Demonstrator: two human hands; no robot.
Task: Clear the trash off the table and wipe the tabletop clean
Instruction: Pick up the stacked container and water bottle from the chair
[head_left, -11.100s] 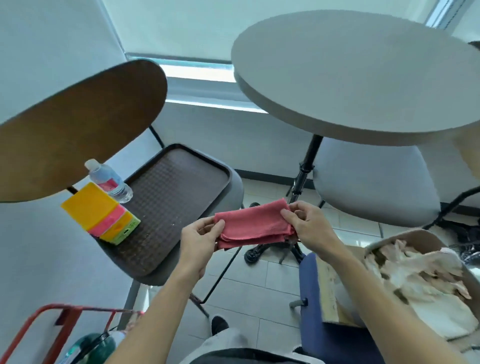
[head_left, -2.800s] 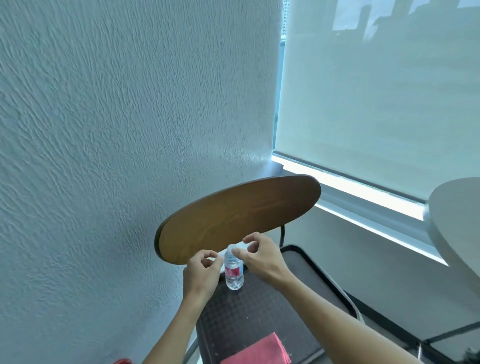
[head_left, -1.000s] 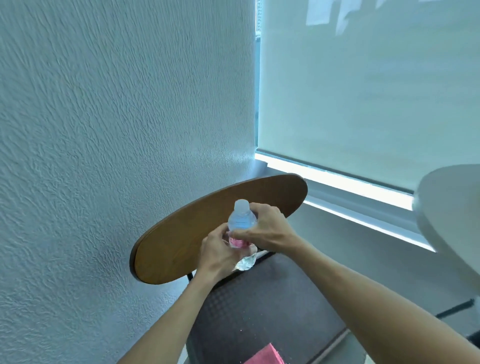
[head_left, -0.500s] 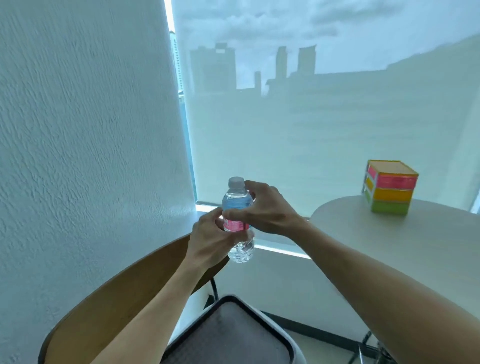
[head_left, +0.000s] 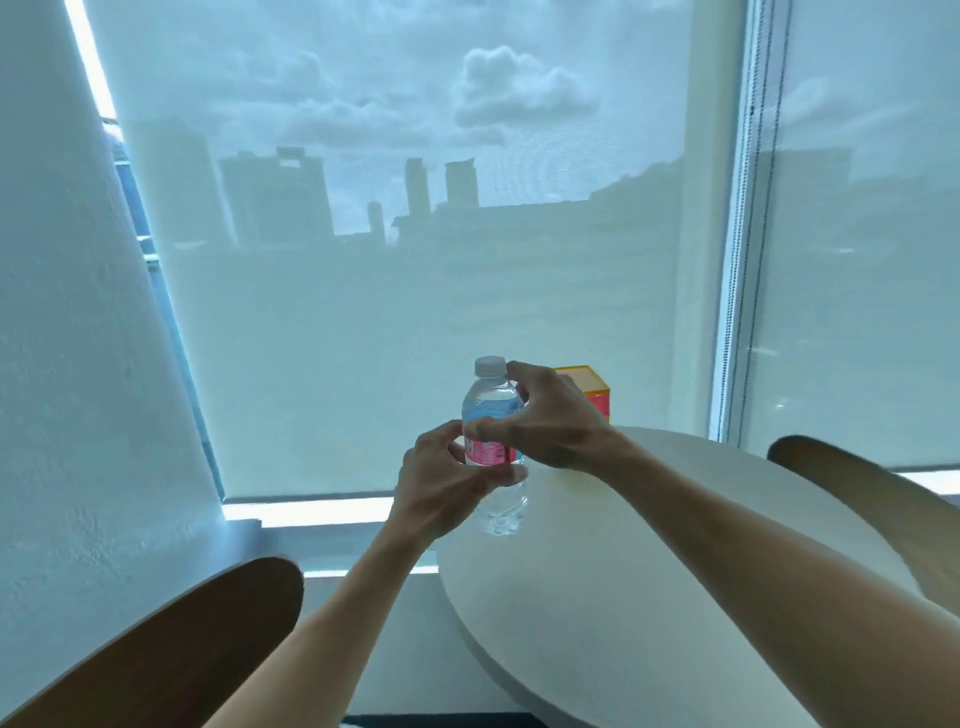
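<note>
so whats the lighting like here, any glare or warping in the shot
Head view: strongly backlit by the window blind, with a blown-out strip along its bottom edge; the water bottle and both hands stay readable; wide-angle warping bends the wall and window frame inward; slight softness overall.

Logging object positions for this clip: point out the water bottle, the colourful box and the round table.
water bottle (head_left: 491, 402): head view, on the clear shoulder below the cap.
colourful box (head_left: 596, 396): head view, on its right front face.
round table (head_left: 597, 582): head view, on the bare top.
</note>
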